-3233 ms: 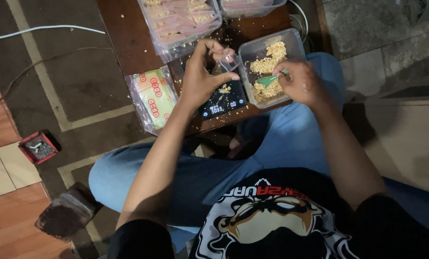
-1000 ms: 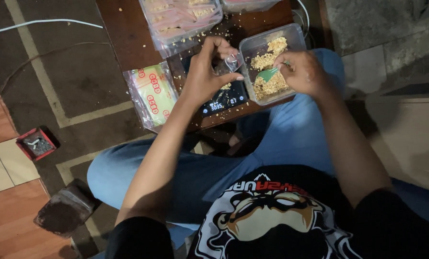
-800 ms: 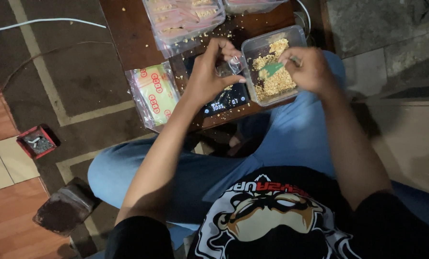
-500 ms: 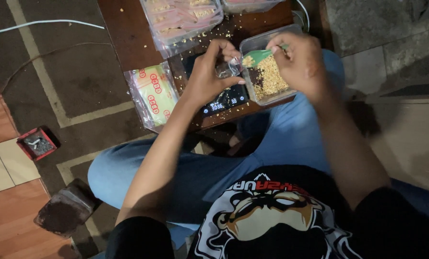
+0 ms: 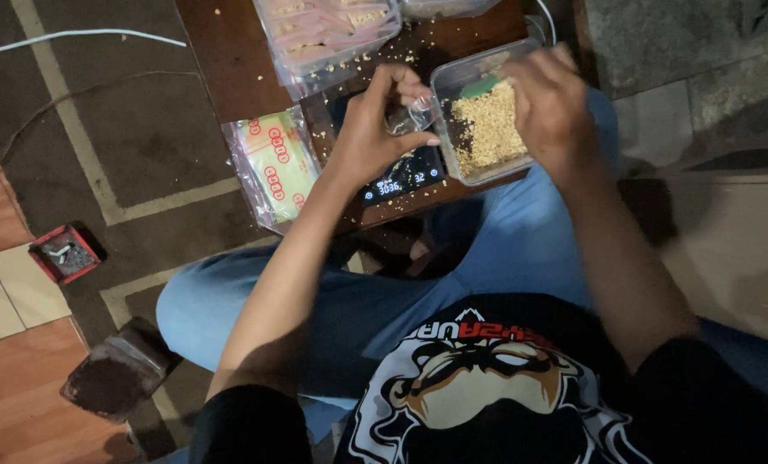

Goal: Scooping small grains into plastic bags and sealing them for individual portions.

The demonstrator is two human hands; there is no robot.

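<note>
Change: the right hand (image 5: 551,107) has moved up from inside the tub to its far rim, and the green scoop (image 5: 480,85) has gone with it; the left hand (image 5: 375,129) stays over the scale with the small bag.
Left hand: fingers pinched around the mouth of a small clear bag (image 5: 408,116), holding it just above the scale and right beside the tub's near wall.
Right hand: curled over the far right edge of the tub, fingers closed on the green scoop, of which only a rounded green tip shows past the knuckles.
Tub (image 5: 453,82): a clear, thin-walled plastic box with rounded corners, set at the right edge of the counter, partly over the person's knee.
Contents: pale yellow crumbly grains (image 5: 487,129), coarse and dry-looking, heaped toward the right side so that the dark bottom shows on the left.
Small bag: glossy, crinkled film, transparent; how much is in it cannot be told.
Scale (image 5: 401,176): flat, black, with lit digits on its front strip, mostly hidden under the left hand.
Counter (image 5: 221,51): dark brown wood, smooth, scattered with loose crumbs.
Clear bag of packets (image 5: 324,34): soft plastic, holding pinkish filled packets, at the counter's far side.
Printed pack (image 5: 277,163): a flat stack wrapped in clear film, yellow-green with red marks, hanging over the counter's left edge.
Floor: dark carpet with pale lines; a small red tray (image 5: 64,253) lies on it to the left.
</note>
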